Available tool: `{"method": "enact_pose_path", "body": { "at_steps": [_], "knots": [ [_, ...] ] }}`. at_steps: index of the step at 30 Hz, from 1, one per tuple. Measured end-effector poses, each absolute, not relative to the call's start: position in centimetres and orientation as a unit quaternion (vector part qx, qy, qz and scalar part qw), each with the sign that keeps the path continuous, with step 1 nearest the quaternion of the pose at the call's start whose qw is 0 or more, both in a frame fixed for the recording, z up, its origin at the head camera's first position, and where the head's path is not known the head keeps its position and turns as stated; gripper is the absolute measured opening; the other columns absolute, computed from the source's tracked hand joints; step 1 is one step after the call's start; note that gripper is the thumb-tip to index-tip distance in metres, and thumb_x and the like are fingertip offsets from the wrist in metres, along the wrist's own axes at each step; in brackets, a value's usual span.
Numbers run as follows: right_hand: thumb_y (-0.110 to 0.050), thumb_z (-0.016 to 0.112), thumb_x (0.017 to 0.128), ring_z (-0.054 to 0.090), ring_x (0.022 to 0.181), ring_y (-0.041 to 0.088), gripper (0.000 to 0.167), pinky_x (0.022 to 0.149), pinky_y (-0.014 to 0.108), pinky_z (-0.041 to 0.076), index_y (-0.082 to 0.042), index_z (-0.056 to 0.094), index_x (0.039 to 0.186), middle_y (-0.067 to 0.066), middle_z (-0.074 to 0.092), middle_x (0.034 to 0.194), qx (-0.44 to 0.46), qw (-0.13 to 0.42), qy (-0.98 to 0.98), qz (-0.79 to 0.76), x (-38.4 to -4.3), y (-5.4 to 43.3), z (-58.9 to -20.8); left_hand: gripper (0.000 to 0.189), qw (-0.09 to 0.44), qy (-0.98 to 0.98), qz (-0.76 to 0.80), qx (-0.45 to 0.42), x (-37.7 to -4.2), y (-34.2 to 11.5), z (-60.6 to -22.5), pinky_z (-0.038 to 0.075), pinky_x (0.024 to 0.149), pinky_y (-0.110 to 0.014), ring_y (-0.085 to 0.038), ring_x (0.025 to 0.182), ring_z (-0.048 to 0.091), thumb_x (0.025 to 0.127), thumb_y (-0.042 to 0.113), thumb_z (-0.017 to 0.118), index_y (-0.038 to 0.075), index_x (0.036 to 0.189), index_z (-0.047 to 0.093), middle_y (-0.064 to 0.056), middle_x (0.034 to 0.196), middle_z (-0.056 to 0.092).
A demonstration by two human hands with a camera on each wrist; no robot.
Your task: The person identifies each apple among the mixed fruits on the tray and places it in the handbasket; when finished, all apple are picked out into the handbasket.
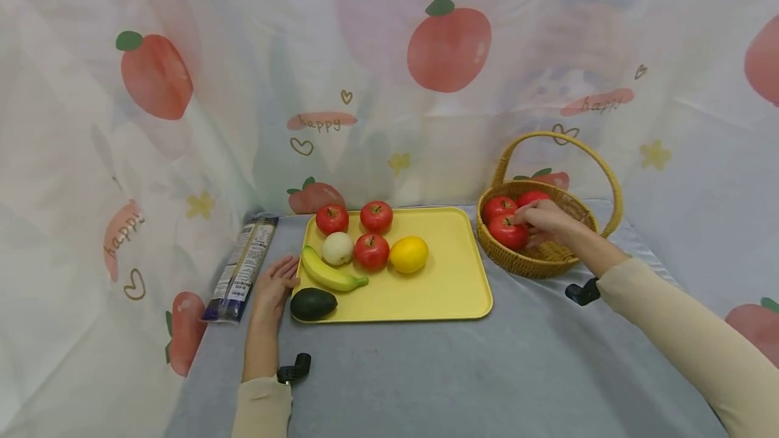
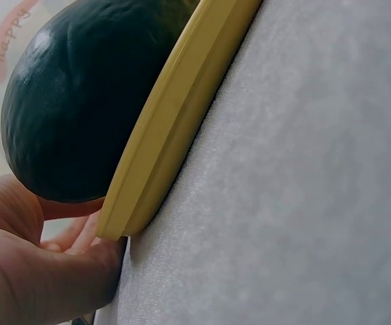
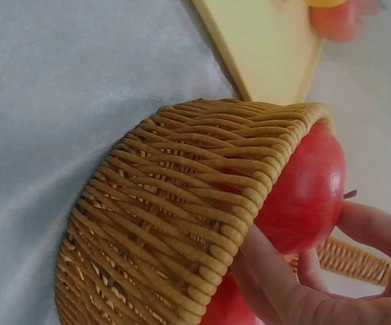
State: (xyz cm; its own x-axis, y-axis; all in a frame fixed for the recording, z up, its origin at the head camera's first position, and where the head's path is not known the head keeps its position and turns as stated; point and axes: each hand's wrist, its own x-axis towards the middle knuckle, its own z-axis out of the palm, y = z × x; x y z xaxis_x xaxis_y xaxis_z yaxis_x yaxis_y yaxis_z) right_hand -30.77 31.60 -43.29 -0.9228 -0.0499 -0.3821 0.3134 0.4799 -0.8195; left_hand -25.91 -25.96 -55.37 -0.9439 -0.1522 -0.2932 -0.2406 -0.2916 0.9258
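My right hand (image 1: 544, 220) reaches into a wicker basket (image 1: 529, 266), thumb and fingers around the front red apple (image 1: 508, 232). In the right wrist view, that apple (image 3: 303, 196) shows at the basket rim between the fingers. Two more red apples, one at the left (image 1: 499, 207) and one behind (image 1: 533, 197), lie in the basket. My left hand (image 1: 275, 289) rests with relaxed fingers against the left edge of a yellow tray (image 1: 450, 289), close to a dark green avocado (image 1: 313, 304). In the left wrist view, the avocado (image 2: 80, 101) hides part of this hand.
On the tray lie a banana (image 1: 331, 274), a pale round fruit (image 1: 337, 249), a lemon (image 1: 409, 254) and three red apples (image 1: 371, 252). A long plastic-wrapped packet (image 1: 240, 269) lies left of the tray. The basket's tall handle (image 1: 562, 137) arches above it. Printed cloth hangs behind.
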Motion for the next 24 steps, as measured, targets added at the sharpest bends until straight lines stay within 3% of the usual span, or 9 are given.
{"method": "enact_pose_path", "body": {
  "at_steps": [7,10,14,20,24],
  "knots": [
    [-0.019,0.063,0.1,0.068,0.097,0.033,0.046,0.088,0.053,0.06,0.014,0.057,0.133,0.025,0.054,0.129,0.086,0.175,0.849,-0.492,-31.4,31.1,-43.6,0.075,0.024,0.602,0.781,-0.167,-26.0,-26.0,-55.4,0.046,0.111,-0.03,-0.031,0.147,0.044,0.091,-0.027,0.048,-0.002,0.16,0.033,-0.023,0.161,0.042],
    [-0.019,0.064,0.1,0.069,0.092,0.032,0.033,0.087,0.053,0.061,0.01,0.064,0.115,0.021,0.057,0.119,0.1,0.167,0.85,-0.489,-31.6,31.0,-43.7,0.075,0.018,0.604,0.778,-0.171,-26.1,-26.0,-55.6,0.05,0.105,-0.027,-0.032,0.145,0.046,0.089,-0.028,0.049,-0.004,0.159,0.035,-0.024,0.159,0.044],
    [-0.018,0.064,0.1,0.067,0.087,0.03,0.021,0.087,0.052,0.061,0.001,0.061,0.092,0.014,0.056,0.103,0.108,0.163,0.855,-0.48,-31.8,30.8,-44.0,0.075,0.015,0.604,0.778,-0.172,-26.2,-25.9,-55.7,0.052,0.101,-0.025,-0.033,0.145,0.047,0.088,-0.029,0.049,-0.004,0.158,0.037,-0.025,0.158,0.045],
    [-0.017,0.065,0.101,0.059,0.063,0.02,0.034,0.08,0.049,0.063,-0.01,0.05,0.072,-0.001,0.043,0.067,0.113,0.146,0.863,-0.47,-32.0,30.6,-44.7,0.076,0.027,0.593,0.787,-0.168,-26.1,-25.8,-55.6,0.041,0.116,-0.036,-0.033,0.148,0.043,0.091,-0.028,0.048,-0.002,0.16,0.034,-0.024,0.161,0.041],
    [-0.015,0.06,0.103,0.058,0.053,0.017,0.045,0.078,0.049,0.063,-0.018,0.04,0.063,-0.007,0.034,0.056,0.103,0.145,0.857,-0.484,-32.1,30.6,-45.0,0.075,0.027,0.587,0.791,-0.168,-26.1,-25.9,-55.5,0.036,0.12,-0.04,-0.032,0.148,0.042,0.091,-0.028,0.046,-0.002,0.161,0.033,-0.023,0.161,0.041]
  ]
}}
